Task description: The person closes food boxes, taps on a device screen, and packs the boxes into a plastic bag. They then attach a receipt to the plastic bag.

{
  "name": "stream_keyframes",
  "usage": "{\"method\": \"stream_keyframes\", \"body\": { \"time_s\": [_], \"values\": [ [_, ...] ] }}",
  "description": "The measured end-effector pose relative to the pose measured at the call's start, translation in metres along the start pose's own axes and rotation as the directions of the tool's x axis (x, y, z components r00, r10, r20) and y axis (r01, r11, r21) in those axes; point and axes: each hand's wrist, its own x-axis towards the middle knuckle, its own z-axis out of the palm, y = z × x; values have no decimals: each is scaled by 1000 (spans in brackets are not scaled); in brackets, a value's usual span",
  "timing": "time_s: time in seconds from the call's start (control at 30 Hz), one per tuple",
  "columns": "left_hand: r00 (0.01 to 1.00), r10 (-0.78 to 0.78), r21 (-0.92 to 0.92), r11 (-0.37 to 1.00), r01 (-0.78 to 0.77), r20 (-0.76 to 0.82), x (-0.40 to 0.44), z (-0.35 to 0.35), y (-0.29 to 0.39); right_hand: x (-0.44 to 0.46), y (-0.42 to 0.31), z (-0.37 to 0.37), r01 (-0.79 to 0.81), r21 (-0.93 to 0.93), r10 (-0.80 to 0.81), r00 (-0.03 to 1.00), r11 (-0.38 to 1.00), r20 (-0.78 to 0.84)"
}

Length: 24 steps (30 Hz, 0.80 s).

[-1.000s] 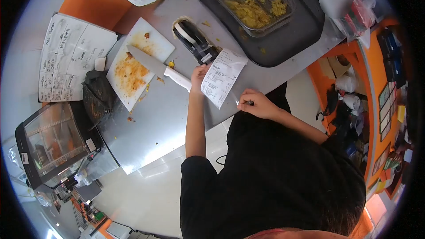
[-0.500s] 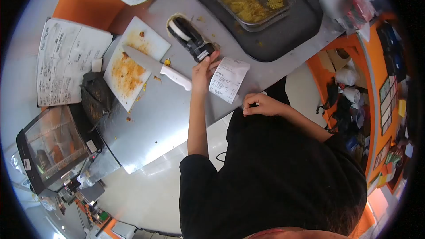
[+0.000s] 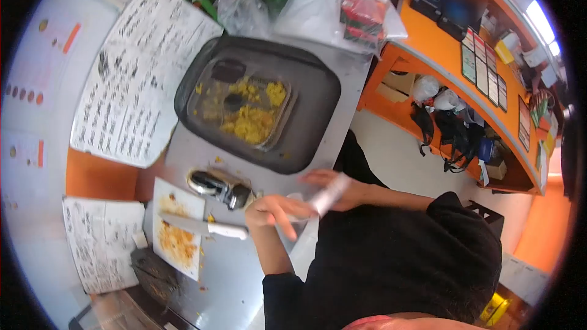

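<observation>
A white printed receipt, smeared by motion, is raised between my hands over the table's near edge. My left hand has its fingertips at the receipt's lower end and seems to grip it there, with one finger sticking out apart. Behind the paper, my right hand points its blurred fingers left; its grip is partly hidden. A black tape dispenser sits just beyond my left hand. To the left, a knife with a white handle rests across a stained white cutting board.
A dark tray holds a clear container of yellow food. Plastic bags and a bagged red item lie at the back. Handwritten sheets stand on the left. An orange counter with stuffed shelves is at the right.
My view has swung so the tray sits lower and further left. My left hand has left the tape dispenser, and the receipt has come up off the table between my hands.
</observation>
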Motion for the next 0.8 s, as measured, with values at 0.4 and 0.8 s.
{"method": "stream_keyframes", "body": {
  "time_s": [0.4,0.8],
  "values": [
    [793,82,428,873,236,-604,306,-263,16,-18,78,-247,-326,-306,-91,538,895,-838],
    [251,132,209,927,311,-959,287,-357,-80,-44,228,-342,-128,713,553,728,690,-405]
  ]
}}
